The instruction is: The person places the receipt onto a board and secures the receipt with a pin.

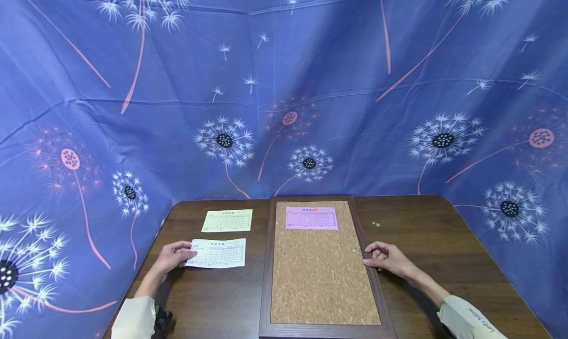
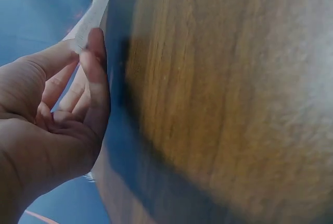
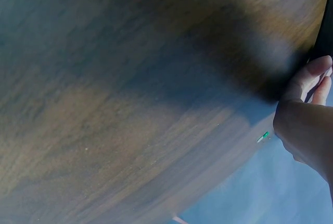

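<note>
My left hand [image 1: 173, 256] pinches the left edge of a white printed form [image 1: 219, 254], thumb against fingers. In the left wrist view the same form [image 2: 96, 18] shows edge-on between the fingertips. A pale yellow form [image 1: 227, 220] lies on the table just beyond it. The right hand [image 1: 389, 261] rests at the right side of a wood-framed corkboard [image 1: 324, 280], fingers loosely bent and fingertips at the frame. A pink form [image 1: 311, 218] lies on the upper part of the cork, with a small orange pin [image 1: 317, 209] at its top edge.
Two small green pieces [image 1: 375, 224] lie on the brown wooden table [image 1: 435, 250], right of the board. On the cork near the right hand is a tiny whitish spot or pin [image 1: 353, 250]. A blue dandelion-print cloth [image 1: 275, 57] hangs behind and along the sides.
</note>
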The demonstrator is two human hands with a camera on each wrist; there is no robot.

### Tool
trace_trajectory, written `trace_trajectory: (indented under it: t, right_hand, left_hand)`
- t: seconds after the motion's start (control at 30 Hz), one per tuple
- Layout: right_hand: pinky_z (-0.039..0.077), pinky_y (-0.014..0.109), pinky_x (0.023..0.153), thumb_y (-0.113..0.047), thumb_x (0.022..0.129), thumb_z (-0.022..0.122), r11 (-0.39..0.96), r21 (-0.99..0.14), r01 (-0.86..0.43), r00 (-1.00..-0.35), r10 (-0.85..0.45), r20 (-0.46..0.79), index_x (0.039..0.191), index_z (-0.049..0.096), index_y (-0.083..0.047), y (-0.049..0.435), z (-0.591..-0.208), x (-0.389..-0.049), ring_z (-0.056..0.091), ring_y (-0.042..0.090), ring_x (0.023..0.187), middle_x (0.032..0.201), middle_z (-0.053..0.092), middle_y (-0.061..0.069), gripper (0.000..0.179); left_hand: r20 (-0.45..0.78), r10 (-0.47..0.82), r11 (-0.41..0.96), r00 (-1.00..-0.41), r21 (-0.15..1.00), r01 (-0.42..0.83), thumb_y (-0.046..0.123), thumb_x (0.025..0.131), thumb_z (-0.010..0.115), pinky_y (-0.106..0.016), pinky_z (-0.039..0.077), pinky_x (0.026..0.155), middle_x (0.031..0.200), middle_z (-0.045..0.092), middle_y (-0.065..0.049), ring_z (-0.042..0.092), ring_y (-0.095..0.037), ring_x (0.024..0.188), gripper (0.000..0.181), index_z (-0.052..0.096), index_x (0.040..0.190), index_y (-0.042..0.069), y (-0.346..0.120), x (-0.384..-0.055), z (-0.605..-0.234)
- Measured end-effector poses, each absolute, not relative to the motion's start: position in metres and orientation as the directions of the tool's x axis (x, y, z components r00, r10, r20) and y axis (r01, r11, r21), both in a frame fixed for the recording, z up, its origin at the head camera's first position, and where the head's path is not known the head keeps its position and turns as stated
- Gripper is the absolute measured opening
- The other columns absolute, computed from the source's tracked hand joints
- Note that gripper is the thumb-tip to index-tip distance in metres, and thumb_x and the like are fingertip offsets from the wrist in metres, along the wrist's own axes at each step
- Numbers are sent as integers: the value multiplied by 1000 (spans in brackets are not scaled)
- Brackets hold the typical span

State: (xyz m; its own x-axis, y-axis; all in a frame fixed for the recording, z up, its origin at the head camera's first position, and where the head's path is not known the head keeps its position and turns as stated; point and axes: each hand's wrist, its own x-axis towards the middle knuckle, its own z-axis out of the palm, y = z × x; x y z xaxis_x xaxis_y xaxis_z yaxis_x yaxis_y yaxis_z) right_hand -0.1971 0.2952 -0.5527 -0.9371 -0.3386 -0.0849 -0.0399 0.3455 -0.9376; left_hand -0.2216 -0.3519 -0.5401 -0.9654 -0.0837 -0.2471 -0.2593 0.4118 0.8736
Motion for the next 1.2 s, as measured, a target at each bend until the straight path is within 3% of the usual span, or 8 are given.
trace_trajectory:
  t: [0.1, 0.33, 0.57, 0.97, 1.2]
  right_hand:
    - [52, 23, 59, -8, 92, 73, 341, -939, -43, -937, -341, -81, 116, 57, 14, 296, -553, -197, 55, 1, 64, 81, 57, -3, 37]
    - [52, 23, 60, -11, 92, 74, 369, -928, -42, -939, -333, -90, 116, 58, 13, 295, -552, -197, 56, 2, 65, 82, 58, -3, 37]
    - [53, 23, 60, -14, 92, 75, 411, -911, -23, -948, -297, -110, 116, 60, 9, 295, -550, -197, 57, 2, 66, 85, 59, 0, 37]
    - [54, 26, 57, -12, 93, 74, 432, -898, -84, -973, -231, -20, 115, 64, 7, 283, -536, -195, 60, 5, 63, 85, 65, 3, 30]
    - [54, 26, 56, -11, 95, 71, 419, -898, -131, -963, -270, 15, 115, 64, 8, 271, -530, -194, 60, 4, 64, 84, 64, 3, 29]
  left_hand:
    - [-297, -78, 331, -952, 893, -306, 9, 91, 74, -20, 56, 64, 84, 72, 10, 62, -2, 73, 41, 60, 124, -11, -355, -219, -542]
    - [-338, -76, 134, -938, 929, -346, 9, 93, 73, -20, 57, 69, 86, 72, 12, 66, -3, 77, 23, 66, 115, 8, -355, -215, -540]
    - [-320, -43, 84, -946, 943, -323, 9, 96, 69, -18, 56, 70, 86, 73, 15, 67, -1, 77, 15, 65, 107, 18, -345, -212, -531]
    - [-294, 64, 61, -954, 955, -290, 8, 97, 67, -21, 54, 71, 87, 73, 14, 66, -1, 78, 12, 65, 106, 16, -306, -212, -516]
    - [-270, 113, 60, -956, 962, -265, 8, 97, 67, -22, 54, 73, 88, 73, 12, 68, -2, 79, 12, 66, 108, 13, -285, -212, -504]
